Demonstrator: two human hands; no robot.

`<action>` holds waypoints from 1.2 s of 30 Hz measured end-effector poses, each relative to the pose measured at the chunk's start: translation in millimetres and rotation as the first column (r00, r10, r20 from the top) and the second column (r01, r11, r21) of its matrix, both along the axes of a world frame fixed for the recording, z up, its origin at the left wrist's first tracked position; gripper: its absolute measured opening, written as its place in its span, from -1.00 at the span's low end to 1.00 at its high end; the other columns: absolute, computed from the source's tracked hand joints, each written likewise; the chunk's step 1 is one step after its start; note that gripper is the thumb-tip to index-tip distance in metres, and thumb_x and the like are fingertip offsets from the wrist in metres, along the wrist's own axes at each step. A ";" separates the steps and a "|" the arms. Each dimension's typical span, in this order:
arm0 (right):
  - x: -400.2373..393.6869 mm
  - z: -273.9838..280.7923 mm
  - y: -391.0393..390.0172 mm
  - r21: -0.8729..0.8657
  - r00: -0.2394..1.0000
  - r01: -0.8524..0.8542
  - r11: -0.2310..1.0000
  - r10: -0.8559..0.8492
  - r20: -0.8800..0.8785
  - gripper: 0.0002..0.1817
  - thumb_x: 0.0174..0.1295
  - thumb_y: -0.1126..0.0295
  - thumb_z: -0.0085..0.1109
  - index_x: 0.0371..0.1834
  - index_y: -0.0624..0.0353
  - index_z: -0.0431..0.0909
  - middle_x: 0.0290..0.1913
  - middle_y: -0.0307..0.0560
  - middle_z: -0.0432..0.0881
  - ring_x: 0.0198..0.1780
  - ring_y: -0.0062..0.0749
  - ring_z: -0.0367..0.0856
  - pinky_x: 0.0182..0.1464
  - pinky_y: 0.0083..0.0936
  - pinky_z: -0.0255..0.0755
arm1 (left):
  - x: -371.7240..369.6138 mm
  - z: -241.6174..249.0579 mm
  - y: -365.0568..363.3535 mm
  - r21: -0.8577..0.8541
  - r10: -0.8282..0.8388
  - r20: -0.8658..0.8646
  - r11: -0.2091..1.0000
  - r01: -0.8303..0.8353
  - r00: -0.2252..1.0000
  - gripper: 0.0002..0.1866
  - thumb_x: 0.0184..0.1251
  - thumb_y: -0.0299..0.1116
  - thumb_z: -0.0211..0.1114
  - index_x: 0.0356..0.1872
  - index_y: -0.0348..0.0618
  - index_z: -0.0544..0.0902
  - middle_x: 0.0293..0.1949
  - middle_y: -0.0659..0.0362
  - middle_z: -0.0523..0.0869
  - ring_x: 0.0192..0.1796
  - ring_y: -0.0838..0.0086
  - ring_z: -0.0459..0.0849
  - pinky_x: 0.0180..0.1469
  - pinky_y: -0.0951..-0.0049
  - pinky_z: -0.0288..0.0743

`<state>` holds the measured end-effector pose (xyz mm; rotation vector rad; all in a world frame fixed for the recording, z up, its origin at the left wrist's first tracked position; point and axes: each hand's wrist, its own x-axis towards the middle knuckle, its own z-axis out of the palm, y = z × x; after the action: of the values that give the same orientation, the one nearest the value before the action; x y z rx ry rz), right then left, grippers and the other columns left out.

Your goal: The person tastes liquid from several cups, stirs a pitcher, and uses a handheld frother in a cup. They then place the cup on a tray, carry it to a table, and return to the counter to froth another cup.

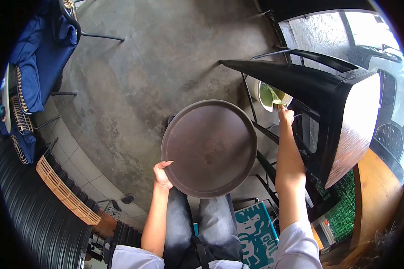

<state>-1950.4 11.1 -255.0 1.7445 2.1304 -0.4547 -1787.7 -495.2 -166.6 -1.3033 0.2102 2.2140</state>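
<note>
A large round brown tray is held over my legs. My left hand grips its lower left rim, thumb on top and the fingers hidden underneath. My right hand reaches out to the right and is closed on a small cup tilted over a white bucket. Pale green liquid runs from the cup into the bucket, where more greenish liquid shows. The bucket stands beside a black chair.
The black chair is close beyond my right arm, with a wooden surface below it. A teal patterned box lies near my legs. Blue cloth hangs on a chair at upper left; a wicker piece is lower left.
</note>
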 end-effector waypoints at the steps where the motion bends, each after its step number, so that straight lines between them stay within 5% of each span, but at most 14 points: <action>1: -4.7 12.1 -8.5 0.053 0.997 -0.056 0.997 0.053 0.057 -0.48 0.20 -0.09 0.32 -0.01 0.12 0.67 0.04 0.10 0.69 0.10 -0.03 0.66 0.07 -0.18 0.51 | -2.1 2.5 3.0 -0.026 -0.009 0.010 1.000 0.009 1.000 -0.57 0.06 -0.25 0.17 -0.16 -0.42 0.70 -0.11 -0.13 0.75 -0.10 0.05 0.74 0.05 0.14 0.64; 8: -14.3 20.1 -17.6 0.133 0.951 -0.272 0.953 0.245 0.186 -0.45 0.21 -0.15 0.28 0.02 0.09 0.63 -0.02 0.11 0.72 0.07 -0.01 0.68 0.04 -0.18 0.55 | -2.1 6.9 9.1 0.007 -0.009 -0.018 1.000 0.009 1.000 -0.59 0.11 -0.24 0.19 -0.14 -0.38 0.71 -0.09 -0.11 0.76 -0.08 0.08 0.74 0.07 0.14 0.63; 15: -9.9 9.5 -11.8 0.208 0.794 -0.605 0.768 0.566 0.222 -0.63 0.29 -0.02 0.18 -0.21 0.07 0.70 -0.28 0.06 0.74 -0.21 -0.02 0.74 -0.19 -0.06 0.53 | -1.1 12.9 12.2 0.069 -0.007 -0.030 0.998 0.009 1.000 -0.60 0.16 -0.23 0.20 -0.10 -0.35 0.71 -0.07 -0.10 0.75 -0.05 0.07 0.74 0.08 0.13 0.63; 18: -10.6 18.4 -15.7 0.255 0.722 -0.690 0.678 0.614 0.319 -0.68 0.36 0.05 0.09 -0.17 -0.01 0.72 -0.24 -0.04 0.76 -0.19 -0.12 0.75 -0.19 -0.20 0.53 | -0.4 15.2 12.2 0.079 -0.011 -0.040 0.997 0.015 0.999 -0.60 0.16 -0.24 0.22 -0.08 -0.34 0.70 -0.06 -0.10 0.75 -0.05 0.07 0.74 0.07 0.12 0.63; 22: -14.2 40.0 -21.5 0.267 0.812 -0.582 0.768 0.531 0.242 -0.66 0.37 0.03 0.06 -0.13 -0.04 0.72 -0.24 -0.03 0.76 -0.18 -0.11 0.75 -0.18 -0.18 0.54 | 0.0 17.2 11.1 0.137 0.016 -0.084 0.991 -0.005 0.996 -0.60 0.22 -0.26 0.21 -0.02 -0.35 0.68 -0.01 -0.10 0.74 0.01 0.08 0.72 0.13 0.12 0.59; 25: -16.2 54.7 -33.9 0.403 0.954 -0.179 0.897 0.259 -0.152 -0.60 0.38 -0.05 0.06 -0.10 -0.02 0.72 -0.24 0.07 0.75 -0.13 -0.06 0.74 -0.15 -0.12 0.53 | -0.9 20.5 9.3 0.066 0.004 -0.074 0.998 0.001 0.997 -0.61 0.26 -0.24 0.20 -0.01 -0.31 0.68 -0.02 -0.06 0.74 0.01 0.11 0.72 0.14 0.15 0.59; 27: -6.2 43.9 -29.0 0.456 0.936 -0.128 0.881 0.259 -0.238 -0.57 0.39 -0.04 0.06 -0.12 0.08 0.72 -0.27 0.07 0.75 -0.21 -0.10 0.74 -0.16 -0.15 0.52 | 6.9 14.5 1.3 0.034 -0.013 -0.088 0.999 0.016 0.996 -0.60 0.26 -0.22 0.20 0.01 -0.28 0.68 0.01 -0.04 0.73 0.03 0.11 0.70 0.16 0.14 0.57; 29: 3.5 36.6 -28.5 0.171 0.744 0.168 0.971 -0.011 -0.668 -0.51 0.46 0.01 -0.01 -0.28 0.25 0.67 -0.40 -0.05 0.69 -0.38 -0.28 0.64 -0.28 -0.29 0.48 | 5.1 17.2 -5.4 0.007 -0.032 -0.118 0.999 0.033 0.993 -0.59 0.26 -0.20 0.21 0.03 -0.26 0.67 0.04 -0.03 0.72 0.06 0.11 0.69 0.18 0.13 0.55; 30: 5.3 48.1 -38.3 -0.106 0.577 0.177 0.978 -0.190 -0.795 -0.52 0.51 0.07 -0.07 -0.41 0.24 0.57 -0.49 -0.23 0.54 -0.49 -0.49 0.46 -0.41 -0.45 0.37 | 0.3 25.7 -7.1 -0.028 -0.037 -0.108 0.999 0.034 0.993 -0.57 0.25 -0.20 0.23 0.05 -0.26 0.65 0.04 -0.04 0.72 0.06 0.10 0.69 0.17 0.12 0.56; 32: 10.5 72.3 -65.5 -0.427 0.401 0.274 0.862 -0.506 -0.764 -0.58 0.53 0.04 -0.12 -0.46 0.03 0.41 -0.54 -0.40 0.34 -0.52 -0.62 0.30 -0.47 -0.52 0.22 | -9.9 36.4 -13.5 -0.066 -0.057 -0.125 0.997 0.049 0.990 -0.53 0.25 -0.19 0.24 0.12 -0.25 0.61 0.08 -0.04 0.70 0.10 0.08 0.68 0.20 0.08 0.54; 34: 31.0 100.5 -93.4 -0.646 0.203 0.062 0.760 -0.644 -0.738 -0.61 0.53 -0.03 -0.12 -0.43 -0.08 0.33 -0.55 -0.44 0.26 -0.54 -0.65 0.21 -0.43 -0.54 0.20 | -20.9 50.1 -19.9 -0.117 -0.100 -0.159 0.990 0.082 0.982 -0.53 0.26 -0.19 0.23 0.13 -0.25 0.61 0.08 -0.04 0.70 0.10 0.08 0.68 0.21 0.08 0.54; 36: 50.3 134.0 -123.2 -0.653 0.227 -0.095 0.751 -0.622 -0.749 -0.60 0.53 -0.06 -0.11 -0.43 -0.10 0.28 -0.53 -0.45 0.20 -0.51 -0.64 0.14 -0.38 -0.55 0.15 | -31.1 60.7 -31.5 -0.149 -0.124 -0.191 0.984 0.096 0.974 -0.52 0.27 -0.18 0.21 0.16 -0.21 0.59 0.09 -0.02 0.70 0.09 0.08 0.68 0.21 0.07 0.53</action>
<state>-1900.0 -112.0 -121.0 1.5272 1.7118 -2.6054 -1818.8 -526.6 -105.9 -1.1095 0.5094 2.2667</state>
